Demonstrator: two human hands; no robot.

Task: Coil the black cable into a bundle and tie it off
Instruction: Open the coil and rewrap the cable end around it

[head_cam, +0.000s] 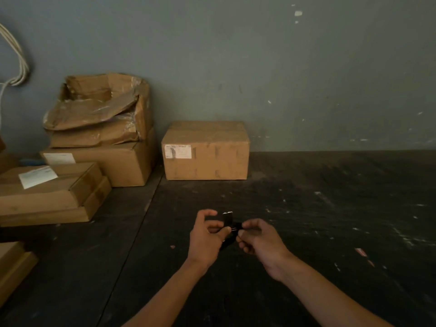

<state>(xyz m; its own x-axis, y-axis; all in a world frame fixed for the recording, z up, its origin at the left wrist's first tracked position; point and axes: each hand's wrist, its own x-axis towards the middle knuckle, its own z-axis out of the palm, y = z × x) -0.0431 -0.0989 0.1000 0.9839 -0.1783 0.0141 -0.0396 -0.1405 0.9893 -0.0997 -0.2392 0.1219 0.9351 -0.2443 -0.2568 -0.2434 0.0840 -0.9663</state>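
Both bare hands are meeting above the dark, scuffed surface (330, 208), well in front of the closed cardboard box (205, 151) that is standing against the grey-blue wall (259, 67). The left hand (207, 237) is curling its fingers and thumb around the black cable (230, 234), so that grip is clenched on the small dark bundle, with a flat black end piece sticking up just above its fingertips. The right hand (257, 239) is pinching another part of the same cable between thumb and forefinger, its grip closing on the strand right beside the left thumb. The cable is hanging between the two hands, off the surface, and in the dim light its loops are hard to tell apart. To the left of the closed cardboard box, a crushed, torn box (99, 107) is sitting on top of a stack of larger cartons (113, 166), and flatter boxes with white labels (47, 192) are lying in front of that stack. Far to the left of the closed box, pale cords (16, 57) are hanging against the wall.
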